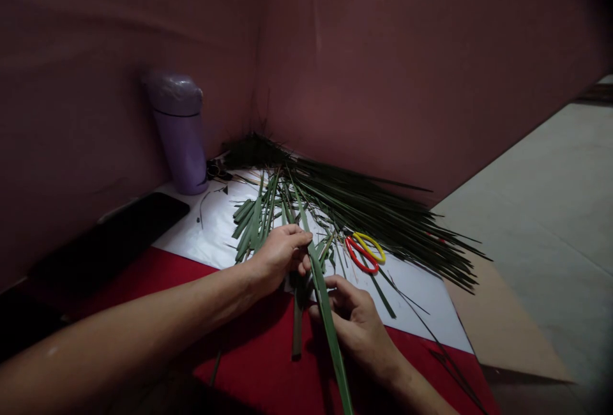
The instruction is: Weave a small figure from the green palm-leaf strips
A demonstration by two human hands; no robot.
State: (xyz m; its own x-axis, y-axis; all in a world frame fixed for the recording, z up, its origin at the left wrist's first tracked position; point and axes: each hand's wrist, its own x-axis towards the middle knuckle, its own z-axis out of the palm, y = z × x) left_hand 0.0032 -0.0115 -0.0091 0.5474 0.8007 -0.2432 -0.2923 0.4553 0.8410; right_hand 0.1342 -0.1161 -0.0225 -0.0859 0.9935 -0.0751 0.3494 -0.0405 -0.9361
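A long green leaf strip (330, 332) runs from the pile on the sheet down past the lower edge of the view. My left hand (282, 252) pinches it higher up, between thumb and fingers. Lower down, my right hand (357, 316) has its fingers curled about the same strip, with some fingertips hidden behind it. Below my left hand, a shorter darker strip (297, 332) hangs over the red cloth. Cut leaf pieces (246, 220) lie just beyond my left hand. Scissors with red and yellow handles (366, 252) rest beyond my right hand.
A large bundle of long dark leaves (383, 211) stretches along the wall over the white sheet (191, 236). At the back left stand a purple tumbler (182, 140) and a dark flat object (143, 220). Red cloth (253, 345) covers the front, with tiled floor (541, 211) to the right.
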